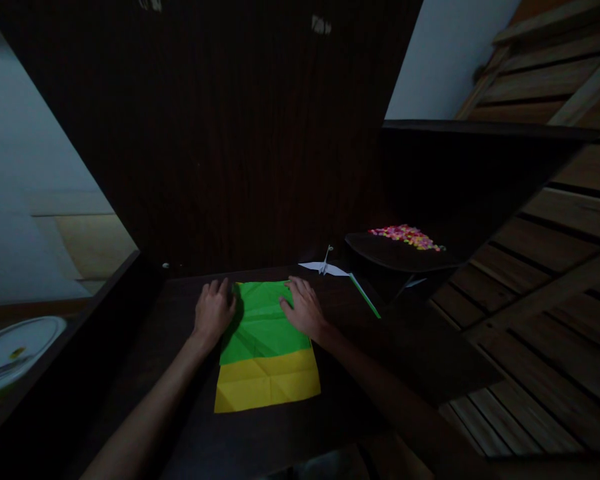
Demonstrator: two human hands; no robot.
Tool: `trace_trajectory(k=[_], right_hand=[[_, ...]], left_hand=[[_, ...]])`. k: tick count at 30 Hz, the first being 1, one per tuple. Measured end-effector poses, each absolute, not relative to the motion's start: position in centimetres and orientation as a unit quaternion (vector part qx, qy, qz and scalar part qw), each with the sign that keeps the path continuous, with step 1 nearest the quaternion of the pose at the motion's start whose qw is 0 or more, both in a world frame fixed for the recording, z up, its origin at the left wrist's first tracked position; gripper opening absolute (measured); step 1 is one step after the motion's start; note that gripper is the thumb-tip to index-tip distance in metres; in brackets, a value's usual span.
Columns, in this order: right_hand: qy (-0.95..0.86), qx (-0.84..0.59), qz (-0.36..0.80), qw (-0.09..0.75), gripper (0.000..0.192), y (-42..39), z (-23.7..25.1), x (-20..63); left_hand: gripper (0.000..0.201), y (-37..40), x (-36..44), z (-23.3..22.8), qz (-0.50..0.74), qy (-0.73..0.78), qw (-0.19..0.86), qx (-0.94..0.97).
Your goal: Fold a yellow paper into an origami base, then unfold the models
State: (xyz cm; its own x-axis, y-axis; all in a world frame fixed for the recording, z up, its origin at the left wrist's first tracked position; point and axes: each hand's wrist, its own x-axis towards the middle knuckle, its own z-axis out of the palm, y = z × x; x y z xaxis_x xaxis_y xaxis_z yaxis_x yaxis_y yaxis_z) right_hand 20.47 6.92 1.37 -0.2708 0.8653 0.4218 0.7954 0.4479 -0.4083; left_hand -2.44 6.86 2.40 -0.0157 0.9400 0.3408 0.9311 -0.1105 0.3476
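A sheet of green paper (260,323) with crease lines lies flat on the dark wooden desktop. Below its lower edge shows a band of yellow paper (270,383), also creased; whether both are one folded sheet I cannot tell. My left hand (215,308) rests at the upper left edge of the green part, fingers forward and slightly bent. On the upper right corner lies my right hand (304,307), its thumb apart from the fingers and touching the paper. Just beyond it stands a white folded paper crane (323,268).
A thin green-and-white strip (365,295) lies right of the crane. Small pink, red and yellow pieces (407,237) are heaped on a rounded shelf (380,257). A dark panel (250,147) rises behind the desktop. A white lidded container (17,350) is at left, wooden slats (555,293) at right.
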Motion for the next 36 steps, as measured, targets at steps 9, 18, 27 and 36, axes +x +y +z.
trace_trajectory(k=[9, 18, 27, 36], right_hand=[[-0.838, -0.494, 0.080, 0.216, 0.057, 7.2, -0.6, 17.1], [-0.830, -0.532, 0.076, 0.151, 0.075, 7.3, -2.6, 18.9], [-0.823, -0.546, 0.015, 0.157, 0.076, 6.7, -2.4, 20.8], [-0.879, -0.436, 0.035, 0.192, 0.056, 4.1, -1.6, 21.0]], left_hand=[[0.040, 7.2, 1.4, -1.0, 0.178, 0.569, -0.040, 0.802], [0.063, 7.3, 0.6, -3.5, 0.124, 0.583, -0.027, 0.802], [0.064, 7.0, 0.8, -2.8, 0.129, 0.585, -0.049, 0.799], [0.038, 2.5, 2.4, 0.9, 0.183, 0.539, -0.091, 0.817]])
